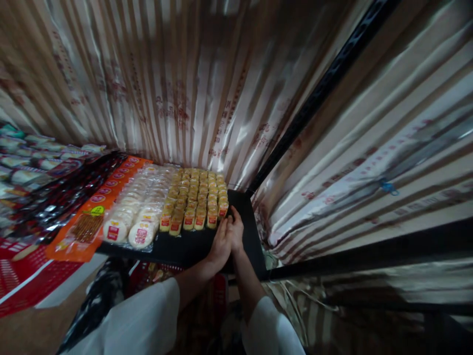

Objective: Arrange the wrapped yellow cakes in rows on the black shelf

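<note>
Curtain point(177, 88): pleated and printed, hanging beyond the grip.
Shelf point(177, 249): black, directly beneath it.
White packets point(141, 236): two rows, well to its left.
Yellow packets point(192, 197): tight rows, just left of and beyond it.
Left hand point(220, 241), right hand point(237, 230): pressed against each other; I can't tell whether anything sits between.

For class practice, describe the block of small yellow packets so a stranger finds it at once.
Along the pale, brown-striped sheeting runs a flat black shelf. Toward its right end, by the left hand, sit small yellow packets in close rows. Their yellow colour and smaller size set them apart from the round white packs alongside.
</note>
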### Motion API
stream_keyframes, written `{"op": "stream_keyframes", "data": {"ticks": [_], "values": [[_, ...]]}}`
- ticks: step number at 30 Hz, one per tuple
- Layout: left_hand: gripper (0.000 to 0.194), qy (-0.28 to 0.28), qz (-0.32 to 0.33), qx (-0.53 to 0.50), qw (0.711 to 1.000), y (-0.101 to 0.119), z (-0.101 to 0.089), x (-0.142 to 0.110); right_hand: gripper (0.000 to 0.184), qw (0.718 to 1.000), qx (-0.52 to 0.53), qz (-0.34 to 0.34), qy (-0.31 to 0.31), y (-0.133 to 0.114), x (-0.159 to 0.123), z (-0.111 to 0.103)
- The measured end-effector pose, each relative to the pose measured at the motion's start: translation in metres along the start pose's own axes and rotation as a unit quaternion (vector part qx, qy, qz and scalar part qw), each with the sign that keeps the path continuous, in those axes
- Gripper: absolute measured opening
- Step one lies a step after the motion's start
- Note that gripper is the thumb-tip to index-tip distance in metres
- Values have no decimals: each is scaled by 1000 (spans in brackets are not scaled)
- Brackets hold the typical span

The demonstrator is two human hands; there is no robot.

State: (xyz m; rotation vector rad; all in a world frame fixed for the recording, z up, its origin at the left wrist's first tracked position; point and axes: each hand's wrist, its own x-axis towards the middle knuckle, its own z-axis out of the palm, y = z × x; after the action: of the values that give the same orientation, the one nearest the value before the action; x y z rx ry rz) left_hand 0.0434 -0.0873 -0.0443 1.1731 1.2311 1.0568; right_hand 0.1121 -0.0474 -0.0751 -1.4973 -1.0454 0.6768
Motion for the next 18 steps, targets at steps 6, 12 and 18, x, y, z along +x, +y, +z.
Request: {"op": "stream_keyframes", "data": {"ticks": [6,12,18], "values": [[37,9,4,52,999,-2,-30,-60,47,997,31,20,63,-28,-45,0],[26,37,-7,106,994,-32,-96,-127,43,996,70,47,23,-49,-136,13],[32,50,-105,277,954,-72,-180,-155,27,969,-70,52,-232,-22,-215,42]]}}
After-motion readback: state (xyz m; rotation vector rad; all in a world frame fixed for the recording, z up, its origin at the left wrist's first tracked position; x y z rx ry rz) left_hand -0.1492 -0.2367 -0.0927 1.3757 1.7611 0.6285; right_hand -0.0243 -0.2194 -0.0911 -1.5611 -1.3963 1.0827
